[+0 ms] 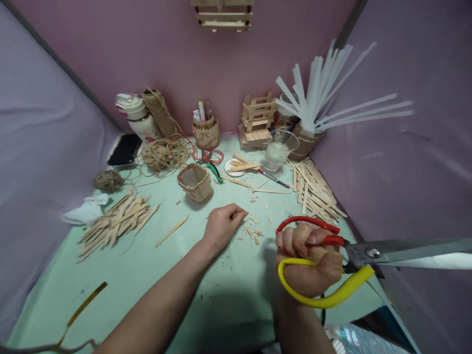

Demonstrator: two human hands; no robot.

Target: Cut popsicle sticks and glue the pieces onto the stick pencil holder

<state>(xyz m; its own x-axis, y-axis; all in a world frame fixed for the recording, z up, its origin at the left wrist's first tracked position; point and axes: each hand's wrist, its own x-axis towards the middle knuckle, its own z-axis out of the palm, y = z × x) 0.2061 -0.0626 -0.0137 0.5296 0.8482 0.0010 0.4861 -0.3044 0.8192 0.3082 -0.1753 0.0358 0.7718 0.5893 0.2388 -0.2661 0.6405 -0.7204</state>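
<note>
My right hand (309, 260) is wrapped round the handles of a large pair of scissors (372, 253), raised above the table. One handle loop is red, the other yellow, and the blades point to the right. My left hand (223, 225) rests low over the table with its fingers curled and pinched together; whatever it may hold is hidden. Small wood scraps (252, 233) lie scattered just right of my left hand. Behind it stands a small basket-like box of wooden sticks (195, 183). A single wooden stick (171, 231) lies to its left.
Piles of wooden sticks lie left (118, 221) and right (313, 189). At the back are twine (160, 155), green-handled pliers (215, 173), a clear cup (276, 152), a pen holder (206, 133) and a pot of white strips (304, 142). A phone (124, 150) lies back left.
</note>
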